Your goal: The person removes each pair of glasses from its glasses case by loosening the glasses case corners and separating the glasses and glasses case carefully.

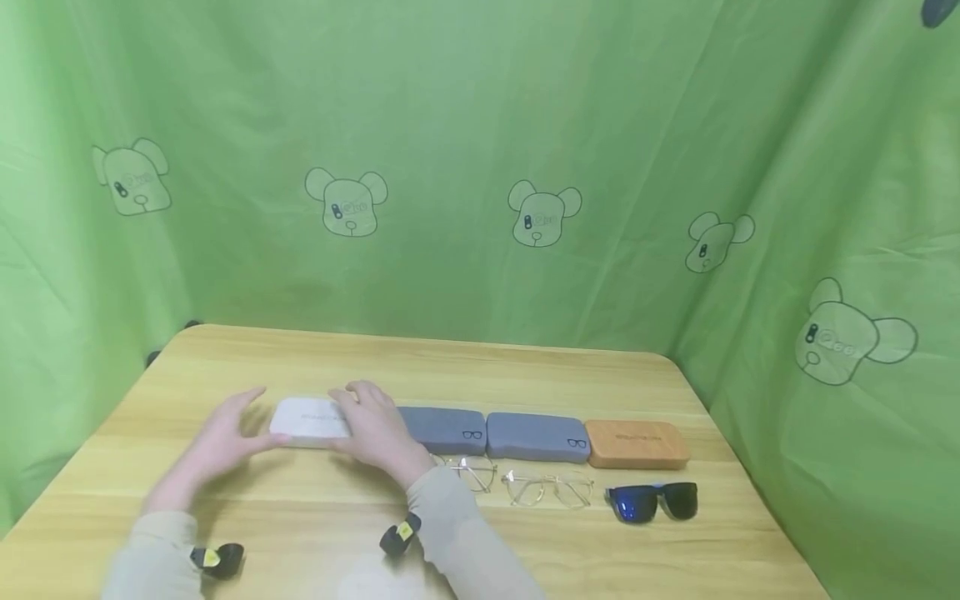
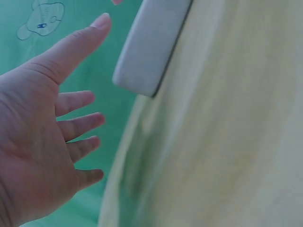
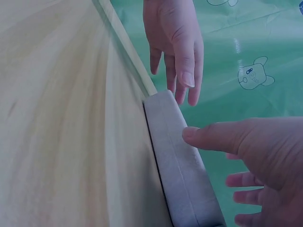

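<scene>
A pale grey-white glasses case (image 1: pixel 309 419) lies closed at the left end of a row of cases. My left hand (image 1: pixel 225 433) is at its left end, fingers spread and thumb extended toward the near corner. In the left wrist view a gap shows between that hand (image 2: pixel 38 127) and the case (image 2: pixel 149 47). Over the case's right part is my right hand (image 1: pixel 375 429), covering that end. The right wrist view shows its thumb (image 3: pixel 218 136) straight at the edge of the case (image 3: pixel 173 146), with the other fingers loosely extended beyond; whether they touch is unclear.
To the right lie two blue-grey cases (image 1: pixel 442 429) (image 1: pixel 536 437) and an orange case (image 1: pixel 637 444). In front are thin-framed glasses (image 1: pixel 476 473), partly behind my right arm, another pair (image 1: pixel 547 490) and dark sunglasses (image 1: pixel 652 502). Green curtains (image 1: pixel 450 275) surround the wooden table (image 1: pixel 300 517).
</scene>
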`<state>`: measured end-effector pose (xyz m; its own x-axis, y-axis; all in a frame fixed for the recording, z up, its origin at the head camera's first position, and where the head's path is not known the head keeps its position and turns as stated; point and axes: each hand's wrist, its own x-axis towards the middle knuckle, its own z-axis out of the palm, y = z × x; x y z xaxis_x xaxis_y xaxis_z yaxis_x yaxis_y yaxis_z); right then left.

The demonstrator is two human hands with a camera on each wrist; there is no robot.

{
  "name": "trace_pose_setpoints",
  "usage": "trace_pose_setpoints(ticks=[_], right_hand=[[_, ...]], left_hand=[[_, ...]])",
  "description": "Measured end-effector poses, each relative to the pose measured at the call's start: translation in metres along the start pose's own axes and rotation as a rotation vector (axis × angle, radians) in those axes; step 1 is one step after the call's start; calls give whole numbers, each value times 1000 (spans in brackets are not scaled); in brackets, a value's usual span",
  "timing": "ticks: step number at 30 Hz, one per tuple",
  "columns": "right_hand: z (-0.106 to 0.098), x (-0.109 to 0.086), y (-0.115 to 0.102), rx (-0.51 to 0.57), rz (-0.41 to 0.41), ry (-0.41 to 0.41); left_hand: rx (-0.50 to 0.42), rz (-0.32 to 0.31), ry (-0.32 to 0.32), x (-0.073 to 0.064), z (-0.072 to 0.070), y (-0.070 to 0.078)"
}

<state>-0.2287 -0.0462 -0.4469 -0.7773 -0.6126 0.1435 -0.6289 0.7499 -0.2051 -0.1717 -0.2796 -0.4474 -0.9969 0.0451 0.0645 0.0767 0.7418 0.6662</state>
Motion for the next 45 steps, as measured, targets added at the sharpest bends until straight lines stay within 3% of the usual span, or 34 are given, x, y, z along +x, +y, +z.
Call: trace_pose_setpoints(ticks=[7, 17, 29, 45], right_hand=[[6, -2, 0, -10, -6, -6], [12, -2, 6, -47, -22, 13], [14, -1, 10, -36, -52, 29], [11, 4, 17, -33, -147, -37]], left_hand=[[-21, -26, -25, 2, 21, -6], [9, -44, 22, 8, 41, -8], [95, -121, 85, 11, 50, -4], [144, -130, 137, 10, 51, -6]])
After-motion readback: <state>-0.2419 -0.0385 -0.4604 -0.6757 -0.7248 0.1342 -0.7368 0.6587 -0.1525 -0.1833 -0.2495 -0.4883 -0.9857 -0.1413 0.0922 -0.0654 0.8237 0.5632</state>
